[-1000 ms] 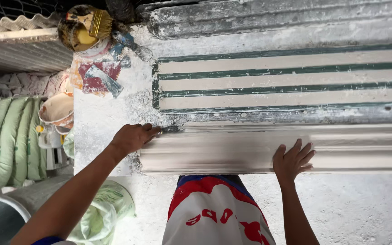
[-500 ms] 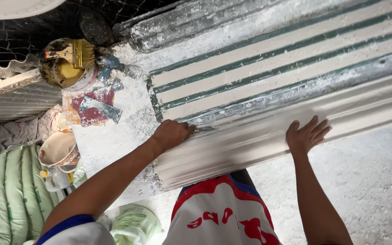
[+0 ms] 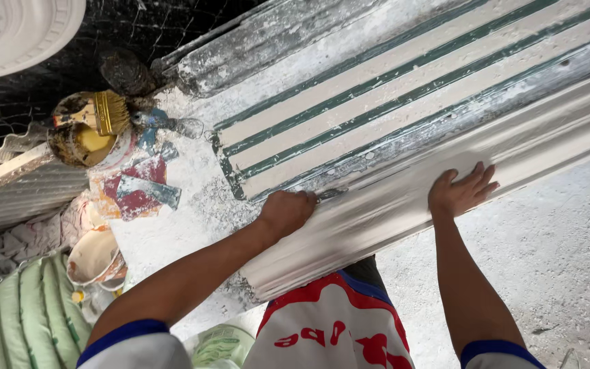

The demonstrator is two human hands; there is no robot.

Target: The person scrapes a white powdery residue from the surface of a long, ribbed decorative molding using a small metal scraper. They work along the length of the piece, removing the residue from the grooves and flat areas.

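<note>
Moulding (image 3: 404, 205), long white plaster strip w/ ridged profile, lies along near edge of worktop (image 3: 172, 232), running diagonally up to the right. Vs half a sec ago: view has tilted a bit more, moulding sits steeper in frame; both hands are in abt the same spots on it, left hand a touch further along toward the strip's end.

Left hand (image 3: 287, 213): grip clenched round a small metal scraper (image 3: 332, 193), blade tip poking out to its right, pressed at the moulding's upper edge. Forearm stretches from lower left, elbow low, wrist straight, knuckles up.

Right hand (image 3: 460, 193): grip released, palm flat on moulding's top face, fingers spread & pointing up-right, thumb out to the left. Forearm comes almost straight up from below.

Just beyond both hands: green-and-cream striped mould (image 3: 404, 89) parallel to the strip, crusted w/ plaster. Well left of left hand: brush (image 3: 100, 113) w/ yellow bristles resting on a dirty pot (image 3: 80, 140), red & blue scraps (image 3: 141, 191) beside it, bowl (image 3: 90, 256) lower down. Far lower left: green sacks (image 3: 8, 321). Below hands: red-white shirt (image 3: 329, 328).
</note>
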